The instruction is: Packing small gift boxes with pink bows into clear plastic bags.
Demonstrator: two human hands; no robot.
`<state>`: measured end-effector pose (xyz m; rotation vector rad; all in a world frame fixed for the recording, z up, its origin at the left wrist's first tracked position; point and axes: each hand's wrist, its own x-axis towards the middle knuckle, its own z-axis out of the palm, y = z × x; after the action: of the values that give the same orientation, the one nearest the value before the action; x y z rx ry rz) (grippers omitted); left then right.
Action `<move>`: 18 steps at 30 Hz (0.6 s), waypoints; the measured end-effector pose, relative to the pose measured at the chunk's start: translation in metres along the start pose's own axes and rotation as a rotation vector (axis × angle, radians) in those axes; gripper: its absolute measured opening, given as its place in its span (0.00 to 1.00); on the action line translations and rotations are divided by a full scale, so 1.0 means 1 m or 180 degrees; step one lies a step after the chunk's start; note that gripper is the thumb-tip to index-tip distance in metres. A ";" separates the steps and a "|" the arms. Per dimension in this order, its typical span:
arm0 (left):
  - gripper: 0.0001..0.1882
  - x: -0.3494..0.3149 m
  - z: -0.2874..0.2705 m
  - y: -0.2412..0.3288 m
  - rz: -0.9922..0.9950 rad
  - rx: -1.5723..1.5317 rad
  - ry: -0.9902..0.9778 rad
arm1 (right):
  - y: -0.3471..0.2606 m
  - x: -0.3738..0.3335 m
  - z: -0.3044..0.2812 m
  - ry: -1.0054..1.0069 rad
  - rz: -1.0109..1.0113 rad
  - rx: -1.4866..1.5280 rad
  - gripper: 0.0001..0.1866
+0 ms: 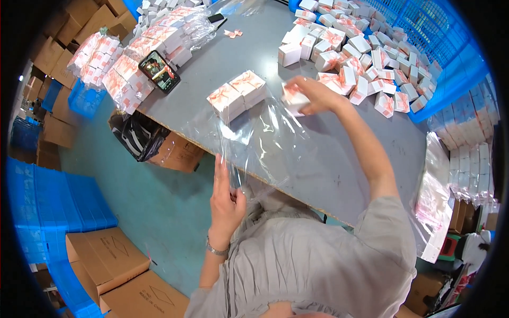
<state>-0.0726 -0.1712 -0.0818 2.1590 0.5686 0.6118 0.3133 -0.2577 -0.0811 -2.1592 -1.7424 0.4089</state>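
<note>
At the table's near edge, my left hand (227, 201) has the rim of a clear plastic bag (270, 135) between thumb and fingers. The bag stretches over the tabletop, crinkled and shiny. A small block of white boxes with pink ribbon-like patterns (238, 94) stands at the bag's far end; I cannot tell whether it is inside or only against the film. To its right, my right hand (316, 96) is closed round another white-and-pink box (293, 99), somewhat blurred. The box's right side is partly hidden by my fingers.
A large heap of loose white boxes (366, 66) spills from a blue crate (442, 40) at the right. Wrapped box bundles (127, 79) line the left edge, with a phone (159, 72) propped against them. Open cartons (108, 254) stand on the floor at lower left.
</note>
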 end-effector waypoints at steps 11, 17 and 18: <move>0.41 0.006 -0.003 -0.004 0.0222 0.0205 0.0071 | -0.060 -0.111 0.030 0.1171 0.0461 0.0166 0.28; 0.41 0.001 -0.004 -0.010 0.0390 0.0128 -0.0003 | -0.026 -0.132 0.020 0.1408 -0.0035 0.0902 0.31; 0.41 0.001 -0.004 -0.009 0.0409 0.0126 -0.0010 | -0.030 -0.130 0.020 0.1218 0.0272 0.1287 0.29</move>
<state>-0.0760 -0.1631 -0.0867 2.2460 0.4462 0.6711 0.2513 -0.3772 -0.0845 -1.8745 -1.2421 0.3106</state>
